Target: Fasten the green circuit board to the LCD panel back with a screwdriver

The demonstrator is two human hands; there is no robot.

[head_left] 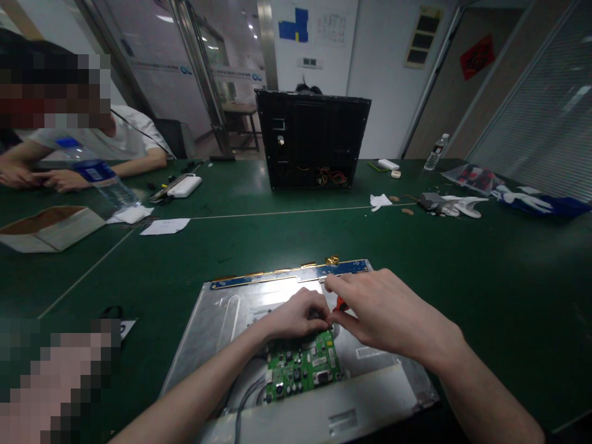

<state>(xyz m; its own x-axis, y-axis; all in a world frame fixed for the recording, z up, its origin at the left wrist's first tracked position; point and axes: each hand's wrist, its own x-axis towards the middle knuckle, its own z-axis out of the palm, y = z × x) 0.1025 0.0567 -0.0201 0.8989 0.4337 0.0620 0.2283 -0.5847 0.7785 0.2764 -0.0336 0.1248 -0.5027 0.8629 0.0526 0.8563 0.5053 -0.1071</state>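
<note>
A silver metal display panel lies flat on the green table in front of me, with a narrow blue circuit strip along its far edge. A green circuit board sits on the panel near its middle. My left hand rests curled at the board's far edge. My right hand meets it fingertip to fingertip and pinches a small orange-red tool, mostly hidden by the fingers. Grey cables run from the board toward me.
A black open monitor chassis stands upright at the table's far middle. A person sits at far left behind a water bottle and a cardboard box. White gloves, papers and another bottle lie at right.
</note>
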